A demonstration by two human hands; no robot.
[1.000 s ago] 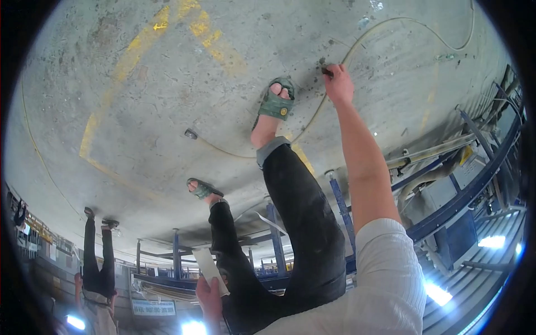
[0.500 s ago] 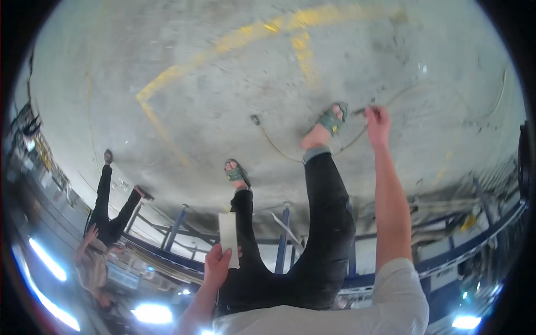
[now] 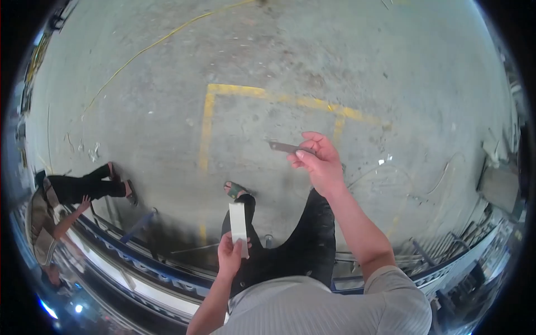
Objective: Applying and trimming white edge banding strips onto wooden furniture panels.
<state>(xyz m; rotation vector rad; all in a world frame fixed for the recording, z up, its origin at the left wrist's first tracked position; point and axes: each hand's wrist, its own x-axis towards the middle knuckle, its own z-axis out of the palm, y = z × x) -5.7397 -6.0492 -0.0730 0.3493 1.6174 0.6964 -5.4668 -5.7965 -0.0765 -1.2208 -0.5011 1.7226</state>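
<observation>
My left hand (image 3: 230, 254), low and in front of my lap, is closed around the lower part of a flat, off-white rectangular strip (image 3: 237, 219). The strip stands out past my fingers, over my dark trousers. Farther forward and to the right, my right hand (image 3: 319, 162) pinches a slim, flat grey-brown tool (image 3: 286, 147) by one end. Its free end points left and carries a small tip, too small to make out. The thumb lies across the tool, and some fingers are lifted. Concrete floor shows behind it.
Yellow lines (image 3: 234, 89) mark the concrete floor, with a yellow cable (image 3: 151, 50) farther off. Blue-framed rails (image 3: 128, 251) run close behind me on the left. Another person (image 3: 42, 218) stands at the far left. Metal bars (image 3: 446, 251) lie at the right.
My right hand has come left and closer, and the tool in it shows clearly. My view has shifted over the floor. The left hand still holds the off-white strip.
</observation>
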